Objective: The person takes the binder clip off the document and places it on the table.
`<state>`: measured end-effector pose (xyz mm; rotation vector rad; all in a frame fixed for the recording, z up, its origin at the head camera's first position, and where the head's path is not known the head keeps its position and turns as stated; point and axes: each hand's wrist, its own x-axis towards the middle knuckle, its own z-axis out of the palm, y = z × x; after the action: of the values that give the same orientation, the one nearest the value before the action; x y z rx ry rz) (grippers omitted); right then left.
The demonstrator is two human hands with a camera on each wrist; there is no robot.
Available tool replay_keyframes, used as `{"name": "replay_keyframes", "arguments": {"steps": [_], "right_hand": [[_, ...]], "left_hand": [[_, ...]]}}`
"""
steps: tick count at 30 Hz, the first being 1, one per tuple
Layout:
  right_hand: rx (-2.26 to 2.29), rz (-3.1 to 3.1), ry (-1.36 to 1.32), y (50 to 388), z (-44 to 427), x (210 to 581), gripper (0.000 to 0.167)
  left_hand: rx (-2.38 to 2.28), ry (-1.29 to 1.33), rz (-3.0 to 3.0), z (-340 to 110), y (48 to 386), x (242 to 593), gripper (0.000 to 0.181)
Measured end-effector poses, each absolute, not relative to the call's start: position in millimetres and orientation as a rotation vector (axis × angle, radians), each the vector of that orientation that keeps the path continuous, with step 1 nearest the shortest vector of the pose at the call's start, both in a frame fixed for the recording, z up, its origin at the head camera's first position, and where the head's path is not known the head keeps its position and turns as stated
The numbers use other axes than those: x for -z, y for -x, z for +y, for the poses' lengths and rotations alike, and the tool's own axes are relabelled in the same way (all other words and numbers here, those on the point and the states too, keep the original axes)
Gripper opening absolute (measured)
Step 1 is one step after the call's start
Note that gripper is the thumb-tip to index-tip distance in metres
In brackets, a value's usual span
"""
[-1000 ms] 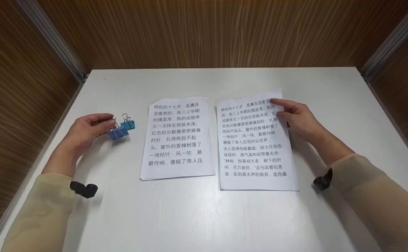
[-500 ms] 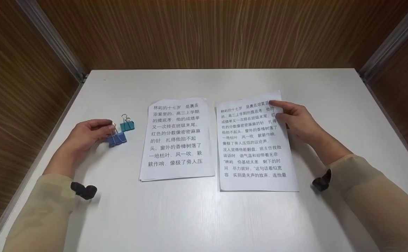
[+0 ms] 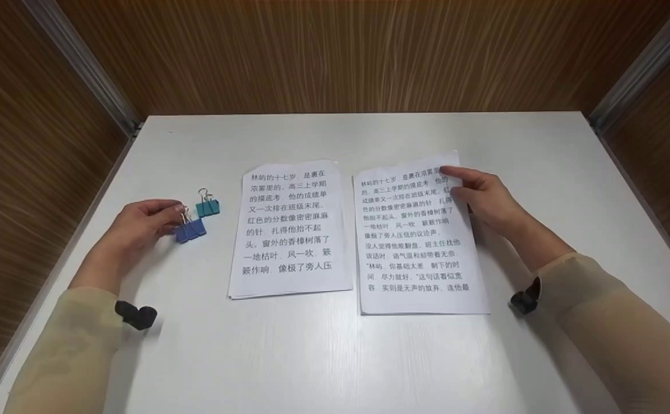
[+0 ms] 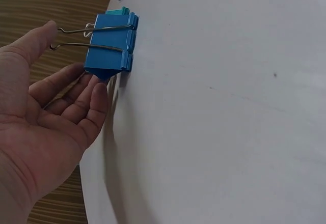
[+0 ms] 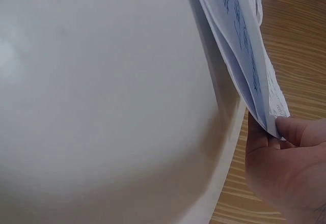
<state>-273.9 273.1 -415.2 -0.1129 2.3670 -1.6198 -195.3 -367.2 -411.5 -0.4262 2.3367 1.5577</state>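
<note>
At the left of the head view, my left hand (image 3: 146,225) holds a blue binder clip (image 3: 190,231) by its wire handles. The left wrist view has the thumb at the handle ends and the other fingers curled by the body of the blue binder clip (image 4: 109,43). Just behind it stands a teal binder clip (image 3: 207,207), mostly hidden in the left wrist view. My right hand (image 3: 481,192) pinches the upper right edge of the right-hand stack of printed paper (image 3: 409,253). In the right wrist view, the sheets (image 5: 239,46) fan slightly apart along that edge.
A second stack of printed paper (image 3: 288,230) lies left of the held one, a narrow gap between them. Both are on a white table (image 3: 323,356). Wood-patterned panels (image 3: 335,57) enclose its back and sides.
My left hand has brought the blue binder clip slightly toward me, apart from the teal one it overlapped in view. The right hand keeps its grip on the paper, almost still.
</note>
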Motion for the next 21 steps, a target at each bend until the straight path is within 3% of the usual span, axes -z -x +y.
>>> {"name": "replay_keyframes", "arguments": {"steps": [15, 21], "right_hand": [[1.486, 2.442, 0.135, 272.5, 273.6, 415.5, 0.058], [1.239, 2.664, 0.190, 261.7, 271.2, 407.3, 0.066]], "left_hand": [[-1.376, 0.338, 2.486, -366.1, 192.4, 405.8, 0.074], [-1.197, 0.281, 2.802, -342.1, 188.4, 389.7, 0.081]]}}
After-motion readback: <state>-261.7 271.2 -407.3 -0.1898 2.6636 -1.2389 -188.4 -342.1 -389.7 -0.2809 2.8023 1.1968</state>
